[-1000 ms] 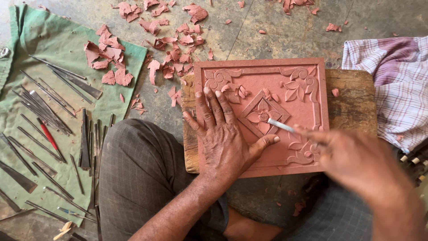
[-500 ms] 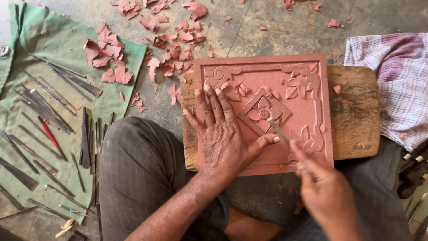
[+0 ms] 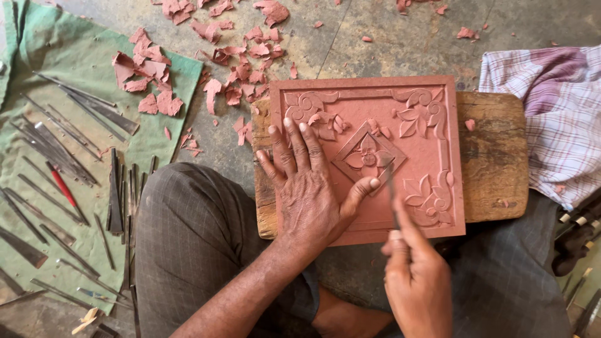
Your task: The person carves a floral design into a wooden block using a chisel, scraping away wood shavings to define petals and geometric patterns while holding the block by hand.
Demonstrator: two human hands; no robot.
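Note:
A square reddish clay tile point(image 3: 438, 106) carved with flowers and scrolls lies on a wooden board point(image 3: 494, 156) across my lap. My left hand point(image 3: 310, 191) presses flat on the tile's lower left part, fingers spread, thumb stretched toward the central diamond. My right hand point(image 3: 413, 275) sits below the tile's near edge and grips a thin metal carving tool point(image 3: 389, 184), whose tip reaches the lower right side of the central flower. Loose clay chips lie on the tile near its upper left scroll.
A green cloth point(image 3: 37, 188) on the left carries several metal carving tools point(image 3: 75, 188) and a red-handled one point(image 3: 62, 188). Clay shavings point(image 3: 231, 75) litter the concrete floor above the board. A checked cloth point(image 3: 557, 119) lies at the right.
My right hand has swung from the tile's right side down to below its near edge, turning the tool so it points up at the central flower. My left hand stays put.

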